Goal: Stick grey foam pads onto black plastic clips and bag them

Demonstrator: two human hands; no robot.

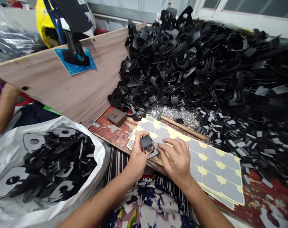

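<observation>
My left hand [139,155] is closed around a black plastic clip part [146,143], holding it above the sheets in front of my lap. The part has a block with prongs facing up and a flat grey base that sticks out to the right. Against the right side of this part, my right hand [178,155] pinches with thumb and forefinger. Whatever sits between those fingertips is too small to make out. Under both hands lie stacked yellow sheets [201,156] with rows of grey adhesive pads.
A large heap of black plastic parts [182,60] fills the back right. A wooden-handled hammer [184,127] lies by shiny metal bits [182,114], beside a brown block [116,117]. At left stands a white sack [99,155] of padded parts; another person's arm [2,109] shows behind it.
</observation>
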